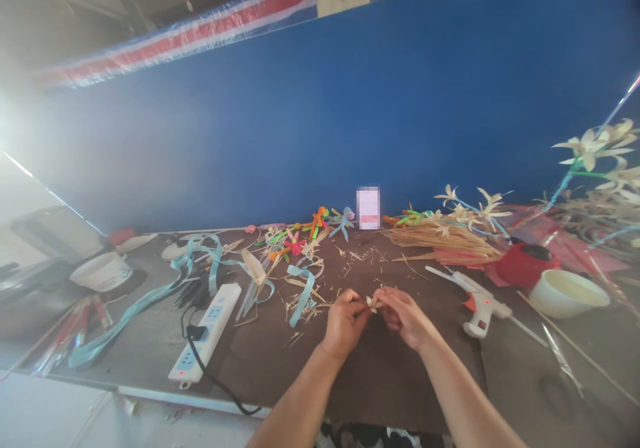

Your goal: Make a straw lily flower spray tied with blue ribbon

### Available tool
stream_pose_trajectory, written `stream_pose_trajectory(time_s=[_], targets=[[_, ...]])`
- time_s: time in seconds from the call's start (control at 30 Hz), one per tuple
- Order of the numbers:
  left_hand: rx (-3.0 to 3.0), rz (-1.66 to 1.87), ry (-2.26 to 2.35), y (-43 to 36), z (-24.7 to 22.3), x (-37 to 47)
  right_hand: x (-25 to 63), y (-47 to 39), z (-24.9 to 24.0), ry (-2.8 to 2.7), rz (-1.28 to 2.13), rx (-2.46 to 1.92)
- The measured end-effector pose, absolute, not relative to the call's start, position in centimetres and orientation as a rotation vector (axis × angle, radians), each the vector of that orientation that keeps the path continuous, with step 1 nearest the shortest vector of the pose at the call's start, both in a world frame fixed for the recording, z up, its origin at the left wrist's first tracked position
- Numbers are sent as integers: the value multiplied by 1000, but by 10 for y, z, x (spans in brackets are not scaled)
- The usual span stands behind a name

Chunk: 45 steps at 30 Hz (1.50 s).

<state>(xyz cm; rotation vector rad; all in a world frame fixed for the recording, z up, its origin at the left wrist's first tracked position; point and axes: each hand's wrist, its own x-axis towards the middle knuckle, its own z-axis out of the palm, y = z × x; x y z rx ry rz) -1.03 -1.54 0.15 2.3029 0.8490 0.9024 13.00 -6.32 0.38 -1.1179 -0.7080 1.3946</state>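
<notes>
Near the middle of the dark table (pixel 280 375), my left hand (pixel 345 323) and my right hand (pixel 403 315) meet over a small pale piece of dried husk (pixel 372 303). The fingertips of both hands are pinched on it, the left from one side and the right from the other. Its exact shape is partly hidden by the fingers. Pale scraps (pixel 310 309) lie on the table to the left of my left hand. A white glue gun (pixel 483 301) rests on its side to the right of my right hand.
On the left are a white power strip (pixel 213 325) with a black cable, blue ribbon (pixel 117 331) and a white bowl (pixel 103 272). Colourful pipe-cleaner figures (pixel 319 221) line the back. On the right are dried strips (pixel 445 240), husk flowers (pixel 590 148) and a cream bowl (pixel 567 295).
</notes>
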Motion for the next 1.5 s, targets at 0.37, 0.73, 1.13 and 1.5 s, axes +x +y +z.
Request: stream_pose_trajectory(time_s=[0.37,0.73,1.13,1.5], targets=[[2291,904,839,-17,5,-9,127,-62,-2,-786,1335,-1231],[2170,968,881,-17,4,-9,123,-60,-3,-763,1294,-1252],[2164,999,817,-10,5,-8,125,-55,3,-612,1428,-1302],[1843,1071,936,-2,2,-10,166,-14,19,-1237,717,-1830]])
